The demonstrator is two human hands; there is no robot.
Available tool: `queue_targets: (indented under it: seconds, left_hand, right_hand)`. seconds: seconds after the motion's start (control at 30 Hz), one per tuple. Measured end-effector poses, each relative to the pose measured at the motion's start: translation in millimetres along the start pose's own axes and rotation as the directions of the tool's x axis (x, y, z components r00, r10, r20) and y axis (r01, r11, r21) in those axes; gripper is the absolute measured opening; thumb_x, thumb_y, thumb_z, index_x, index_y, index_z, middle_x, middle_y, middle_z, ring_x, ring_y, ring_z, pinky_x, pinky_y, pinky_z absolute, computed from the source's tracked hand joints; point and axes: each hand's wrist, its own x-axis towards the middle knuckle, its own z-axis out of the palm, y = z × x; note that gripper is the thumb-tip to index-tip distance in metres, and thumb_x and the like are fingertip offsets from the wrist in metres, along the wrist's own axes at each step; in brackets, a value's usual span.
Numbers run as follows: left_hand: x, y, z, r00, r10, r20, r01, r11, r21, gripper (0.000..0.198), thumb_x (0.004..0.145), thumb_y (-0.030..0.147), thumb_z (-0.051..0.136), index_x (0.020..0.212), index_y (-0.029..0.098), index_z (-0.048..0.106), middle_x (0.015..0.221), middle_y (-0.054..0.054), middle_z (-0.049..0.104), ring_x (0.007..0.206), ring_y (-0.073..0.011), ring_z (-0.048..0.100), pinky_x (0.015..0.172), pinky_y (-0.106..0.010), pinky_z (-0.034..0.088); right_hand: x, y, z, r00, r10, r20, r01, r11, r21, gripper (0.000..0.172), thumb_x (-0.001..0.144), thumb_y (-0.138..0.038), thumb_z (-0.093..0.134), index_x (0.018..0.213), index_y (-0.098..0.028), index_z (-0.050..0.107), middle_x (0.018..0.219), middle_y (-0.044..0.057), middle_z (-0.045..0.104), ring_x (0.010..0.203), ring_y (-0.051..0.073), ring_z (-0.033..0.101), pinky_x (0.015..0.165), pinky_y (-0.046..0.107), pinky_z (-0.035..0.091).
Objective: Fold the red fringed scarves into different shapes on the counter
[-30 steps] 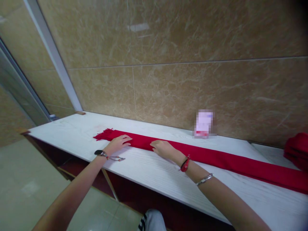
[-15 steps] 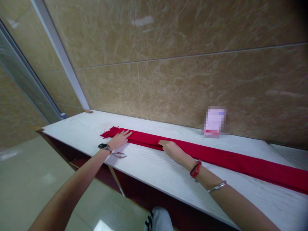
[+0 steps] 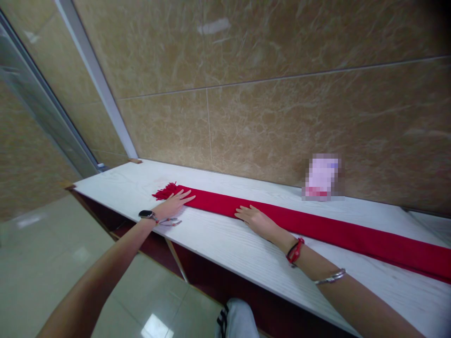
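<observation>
A long red scarf (image 3: pixel 317 224), folded into a narrow strip, lies along the white tabletop and runs out of view at the right. Its fringe (image 3: pixel 165 191) spreads at the left end. My left hand (image 3: pixel 174 205) rests on the scarf close to the fringe, fingers spread. Farther right, my right hand (image 3: pixel 256 220) lies on the near edge of the scarf with its fingers stretched out. Neither hand grips the cloth.
The white tabletop (image 3: pixel 211 239) tops a cabinet with dark red open compartments (image 3: pixel 207 270) below. Against the tiled wall (image 3: pixel 268 126) leans a blurred pinkish rectangle (image 3: pixel 321 177). My knee (image 3: pixel 241 319) is near the cabinet's front.
My right hand has opened from a pinch on the scarf's near edge and now lies flat. The left hand's fingers are spread a little wider. The view has shifted slightly.
</observation>
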Motion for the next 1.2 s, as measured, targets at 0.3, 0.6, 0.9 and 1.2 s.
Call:
queue_targets:
  seconds: [0.3,0.6,0.9,1.2]
  left_hand:
    - [-2.1,-42.5,6.4,0.933,-0.36,0.024,0.36,0.932,-0.023,0.048,0.087,0.023,0.039,0.135,0.026,0.038,0.144,-0.011,0.03,0.13,-0.041,0.02,0.093,-0.07,0.016]
    - [36.5,22.1,-22.4,0.927,-0.355,-0.117,0.347,0.934,-0.088,0.046,0.09,0.021,0.032,0.135,0.016,0.036,0.146,-0.016,0.021,0.132,-0.0373,0.018,0.099,-0.058,0.025]
    - [58.6,52.3,16.1,0.986,-0.155,-0.064,0.144,0.979,-0.147,0.045,0.093,0.04,0.031,0.136,0.029,0.034,0.144,-0.006,0.031,0.131,-0.0273,0.026,0.102,-0.051,0.024]
    - [32.5,-15.1,11.0,0.877,-0.481,0.016,0.48,0.871,-0.107,0.042,0.093,0.033,0.031,0.134,0.024,0.039,0.141,-0.009,0.035,0.127,-0.0352,0.028,0.097,-0.062,0.022]
  right_hand:
    - [-5.4,-10.7,-19.1,0.988,0.08,0.129,-0.074,0.996,-0.049,0.044,0.093,-0.032,0.03,0.137,-0.029,0.033,0.144,0.006,0.031,0.132,0.029,0.023,0.101,0.062,0.018]
    - [17.7,-10.5,-21.8,0.974,0.225,0.034,-0.225,0.974,-0.003,0.049,0.094,-0.042,0.019,0.141,-0.028,0.021,0.147,0.007,0.023,0.134,0.031,0.014,0.099,0.065,0.018]
    - [14.8,-0.8,-5.2,0.962,0.24,0.133,-0.227,0.969,-0.101,0.051,0.093,-0.039,0.025,0.14,-0.019,0.027,0.145,0.01,0.026,0.133,0.031,0.021,0.102,0.058,0.022]
    - [-107.6,71.1,-14.1,0.932,0.361,0.028,-0.339,0.899,-0.277,0.048,0.093,-0.033,0.023,0.137,-0.017,0.033,0.142,0.015,0.032,0.128,0.032,0.031,0.095,0.061,0.033]
